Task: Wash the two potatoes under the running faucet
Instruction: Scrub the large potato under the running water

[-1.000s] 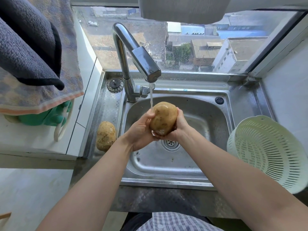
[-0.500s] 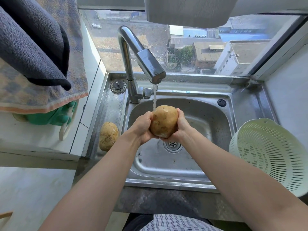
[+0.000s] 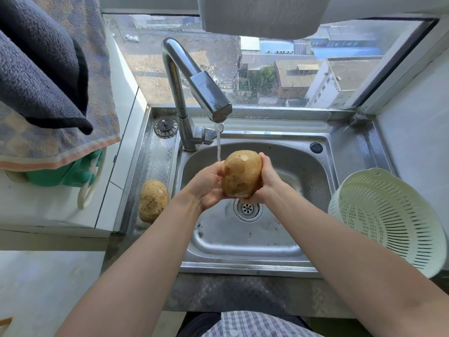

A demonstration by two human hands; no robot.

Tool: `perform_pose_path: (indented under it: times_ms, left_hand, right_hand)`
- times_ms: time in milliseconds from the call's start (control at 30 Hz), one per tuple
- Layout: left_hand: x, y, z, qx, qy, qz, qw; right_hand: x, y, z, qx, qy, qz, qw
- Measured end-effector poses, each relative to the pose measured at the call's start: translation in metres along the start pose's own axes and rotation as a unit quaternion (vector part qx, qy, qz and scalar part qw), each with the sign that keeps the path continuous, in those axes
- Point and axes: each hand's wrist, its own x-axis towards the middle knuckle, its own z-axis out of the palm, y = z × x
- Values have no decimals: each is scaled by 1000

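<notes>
- The left hand [image 3: 206, 184] cups the left side and underside of a potato [image 3: 241, 173], palm turned up and inward, fingers curled loosely round it rather than clenched
- The right hand [image 3: 264, 180] presses against the potato's right side, its fingertips [image 3: 263, 158] reaching up over the top edge; the thumb is hidden behind the potato
- Together the two hands hold this potato upright above the sink [image 3: 303, 239], over the basin and just behind the drain [image 3: 247, 209]
- The faucet [image 3: 194, 88] arches from the back left of the sink, and a thin stream of water [image 3: 218, 144] falls from its spout to land where the left hand meets the potato's upper left edge
- The held potato looks wet and glossy
- The second potato [image 3: 153, 200] lies on the steel ledge just left of the basin, apart from both hands, speckled and dull
- A pale green colander [image 3: 388, 222] sits tilted at the sink's right edge, well apart from the hands
- Towels [image 3: 48, 81] hang at the upper left, above a green object whose kind cannot be told
- A window [image 3: 315, 76] behind the faucet shows rooftops
</notes>
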Motion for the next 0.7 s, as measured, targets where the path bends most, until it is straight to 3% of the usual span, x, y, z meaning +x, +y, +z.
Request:
perform_pose_path:
  times_ms: [167, 233, 367, 500, 600, 700]
  left_hand:
    - [-9, -5, -4, 6, 71, 43, 997]
    - [-15, -6, -11, 58, 99, 69, 991]
    - [-22, -10, -23, 114, 189, 113, 969]
    - [-17, -13, -29, 122, 293, 158, 935]
    - [-11, -11, -18, 134, 284, 155, 937]
    - [-9, -11, 5, 127, 207, 117, 963]
  right_hand:
    - [5, 4, 13, -52, 25, -34, 998]
    - [10, 10, 22, -57, 35, -38, 997]
    - [56, 17, 28, -86, 57, -46, 994]
    - [42, 18, 29, -75, 59, -74, 993]
    - [34, 16, 19, -59, 58, -91, 992]
    - [14, 13, 10, -36, 85, -106, 990]
